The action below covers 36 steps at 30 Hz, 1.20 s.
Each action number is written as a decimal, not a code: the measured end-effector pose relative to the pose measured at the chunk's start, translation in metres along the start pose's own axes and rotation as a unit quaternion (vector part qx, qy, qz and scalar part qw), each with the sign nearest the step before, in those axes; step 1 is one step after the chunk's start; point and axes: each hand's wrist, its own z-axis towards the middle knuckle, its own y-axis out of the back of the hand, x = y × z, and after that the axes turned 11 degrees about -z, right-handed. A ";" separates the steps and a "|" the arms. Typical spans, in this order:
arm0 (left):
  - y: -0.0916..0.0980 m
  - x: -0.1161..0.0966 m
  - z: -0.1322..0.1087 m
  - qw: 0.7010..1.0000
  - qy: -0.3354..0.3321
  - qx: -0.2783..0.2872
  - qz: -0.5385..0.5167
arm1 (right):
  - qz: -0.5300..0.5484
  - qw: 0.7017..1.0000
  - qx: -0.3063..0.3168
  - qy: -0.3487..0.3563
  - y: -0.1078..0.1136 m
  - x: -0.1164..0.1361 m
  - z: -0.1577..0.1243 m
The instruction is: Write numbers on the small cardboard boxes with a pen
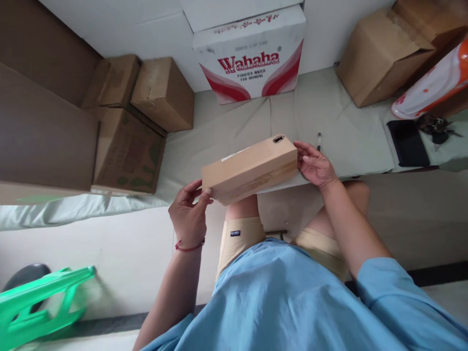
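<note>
A long brown cardboard box [248,163] is held up between my two hands, tilted, over the front edge of the cloth-covered surface. It has a dark oval mark on its top near the right end and a strip of tape along its side. My left hand [192,209], with a red cord at the wrist, grips the box's left end between thumb and fingers. At the opposite end, my right hand [315,163] holds the box with curled fingers. The undersides of the fingers are partly hidden behind the box.
Beyond stands a white and red Wahaha water carton [252,58]. Brown boxes [127,151] crowd the left, and another brown box [380,58] is at the right. A pen [319,141], a black phone-like slab [407,143] and keys [435,125] lie rightward. A green plastic stool [47,302] is lower left.
</note>
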 end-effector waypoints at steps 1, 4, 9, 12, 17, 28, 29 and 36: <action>-0.001 0.002 0.001 1.000 -0.001 0.001 0.009 | -0.004 1.000 0.001 0.001 0.000 -0.001 0.000; -0.002 0.012 0.003 0.999 -0.004 0.011 0.032 | -0.016 1.000 0.005 0.003 0.001 -0.001 0.002; 0.001 0.028 -0.001 0.995 -0.056 0.035 0.073 | -0.030 0.999 -0.018 -0.002 -0.007 0.002 0.000; 0.004 0.031 -0.003 0.975 -0.154 0.077 0.142 | -0.058 0.998 -0.028 -0.011 -0.014 0.006 -0.007; 0.005 0.030 -0.004 0.914 -0.306 0.142 0.226 | -0.284 0.950 -0.126 -0.018 0.004 0.019 -0.011; -0.031 0.002 -0.032 0.849 -0.442 0.169 0.234 | -0.726 0.643 -0.146 -0.198 0.049 0.057 0.027; -0.037 -0.001 -0.034 0.847 -0.446 0.185 0.223 | -0.718 0.652 -0.148 -0.194 0.045 0.058 0.029; -0.080 -0.009 -0.029 0.817 -0.457 0.312 0.163 | -0.262 0.928 -0.258 -0.052 0.008 0.083 0.009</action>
